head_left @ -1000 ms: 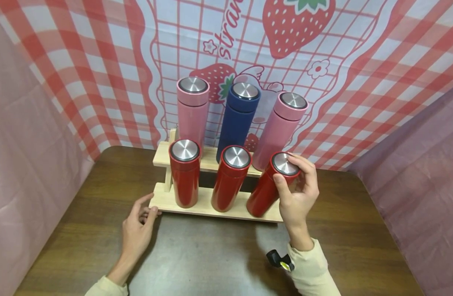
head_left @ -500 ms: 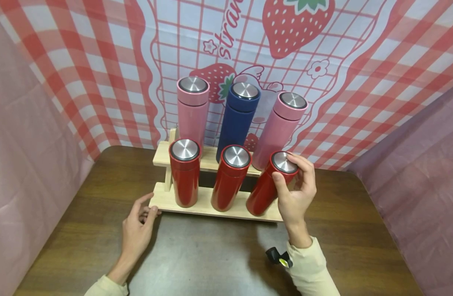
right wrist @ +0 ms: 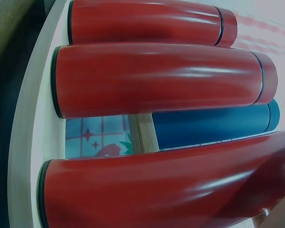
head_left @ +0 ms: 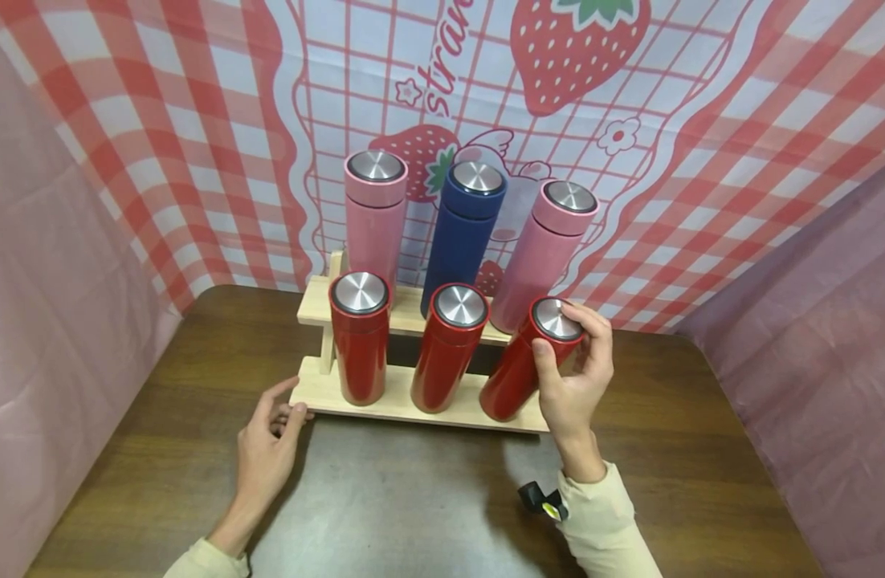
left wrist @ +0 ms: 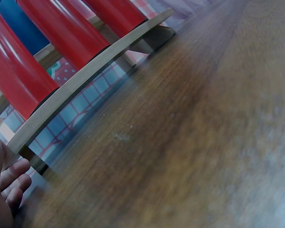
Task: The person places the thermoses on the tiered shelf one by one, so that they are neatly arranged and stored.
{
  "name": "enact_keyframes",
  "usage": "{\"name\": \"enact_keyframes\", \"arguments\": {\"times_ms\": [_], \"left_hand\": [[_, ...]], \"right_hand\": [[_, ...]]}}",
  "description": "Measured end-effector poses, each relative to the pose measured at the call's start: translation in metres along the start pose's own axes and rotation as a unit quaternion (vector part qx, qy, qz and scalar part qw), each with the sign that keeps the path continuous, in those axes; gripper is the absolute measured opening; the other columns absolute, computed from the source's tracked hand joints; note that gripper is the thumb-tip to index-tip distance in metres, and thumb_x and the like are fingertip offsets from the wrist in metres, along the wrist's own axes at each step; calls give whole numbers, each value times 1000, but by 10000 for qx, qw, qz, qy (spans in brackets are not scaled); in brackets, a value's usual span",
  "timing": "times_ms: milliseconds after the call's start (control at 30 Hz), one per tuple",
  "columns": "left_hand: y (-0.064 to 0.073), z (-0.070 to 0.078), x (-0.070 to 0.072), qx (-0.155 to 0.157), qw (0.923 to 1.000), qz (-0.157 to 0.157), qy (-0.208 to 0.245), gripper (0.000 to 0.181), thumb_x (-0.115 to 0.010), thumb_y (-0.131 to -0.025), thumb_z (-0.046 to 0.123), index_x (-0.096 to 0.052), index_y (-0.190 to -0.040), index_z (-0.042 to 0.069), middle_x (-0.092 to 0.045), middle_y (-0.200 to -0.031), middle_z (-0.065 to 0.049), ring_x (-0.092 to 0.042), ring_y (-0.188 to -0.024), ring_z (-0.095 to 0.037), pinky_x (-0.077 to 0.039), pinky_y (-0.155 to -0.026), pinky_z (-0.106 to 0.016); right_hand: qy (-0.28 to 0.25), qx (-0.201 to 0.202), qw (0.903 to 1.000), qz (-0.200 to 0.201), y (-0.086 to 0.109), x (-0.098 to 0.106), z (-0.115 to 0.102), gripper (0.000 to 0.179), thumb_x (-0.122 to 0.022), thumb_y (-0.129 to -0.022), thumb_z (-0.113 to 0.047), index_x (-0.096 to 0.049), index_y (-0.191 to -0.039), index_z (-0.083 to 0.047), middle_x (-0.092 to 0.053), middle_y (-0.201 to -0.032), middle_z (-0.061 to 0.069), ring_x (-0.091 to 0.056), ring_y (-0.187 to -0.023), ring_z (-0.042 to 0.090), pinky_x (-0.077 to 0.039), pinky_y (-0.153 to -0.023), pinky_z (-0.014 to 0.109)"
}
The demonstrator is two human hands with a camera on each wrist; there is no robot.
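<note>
My right hand (head_left: pixel 578 384) grips the upper part of the right-hand red thermos (head_left: pixel 515 377), thumb on the near side and a fingertip on its steel lid. That thermos stands on the lower shelf of a two-tier wooden rack (head_left: pixel 320 389); in the right wrist view its red body (right wrist: pixel 156 185) fills the bottom. My left hand (head_left: pixel 267 449) holds the rack's front left corner, with curled fingers (left wrist: pixel 15 183) below the board in the left wrist view. Beside the gripped thermos stand a middle red thermos (head_left: pixel 448 353) and a left red thermos (head_left: pixel 360 345).
On the upper shelf stand a left pink thermos (head_left: pixel 376 233), a blue thermos (head_left: pixel 462 241) and a right pink thermos (head_left: pixel 545 257). Brown wooden table (head_left: pixel 385 498) lies in front. A checked strawberry cloth (head_left: pixel 226 160) hangs behind, with pink curtains (head_left: pixel 797 345) at the sides.
Almost nothing differs. The head view has shifted very slightly; both hands keep their places on the thermos and the rack, and all the thermoses stand where they were.
</note>
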State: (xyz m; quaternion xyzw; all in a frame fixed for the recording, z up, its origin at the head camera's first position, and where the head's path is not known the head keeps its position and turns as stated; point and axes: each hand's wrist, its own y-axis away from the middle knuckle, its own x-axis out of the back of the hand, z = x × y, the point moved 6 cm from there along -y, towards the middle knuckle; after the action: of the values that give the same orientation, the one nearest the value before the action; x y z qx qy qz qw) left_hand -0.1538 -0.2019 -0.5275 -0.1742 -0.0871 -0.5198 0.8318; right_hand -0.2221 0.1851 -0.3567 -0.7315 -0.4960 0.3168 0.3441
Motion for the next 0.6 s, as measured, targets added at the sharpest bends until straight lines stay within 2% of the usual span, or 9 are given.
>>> {"name": "enact_keyframes", "arguments": {"times_ms": [600], "left_hand": [[0, 0, 0, -6, 10000, -20, 10, 38, -71, -108, 7, -68, -146, 9, -81, -92, -11, -62, -69, -6, -48, -65, -15]], "right_hand": [[113, 97, 9999, -55, 0, 1, 1, 77, -90, -93, -49, -66, -129, 15, -68, -130, 12, -65, -118, 28, -53, -101, 29]]}}
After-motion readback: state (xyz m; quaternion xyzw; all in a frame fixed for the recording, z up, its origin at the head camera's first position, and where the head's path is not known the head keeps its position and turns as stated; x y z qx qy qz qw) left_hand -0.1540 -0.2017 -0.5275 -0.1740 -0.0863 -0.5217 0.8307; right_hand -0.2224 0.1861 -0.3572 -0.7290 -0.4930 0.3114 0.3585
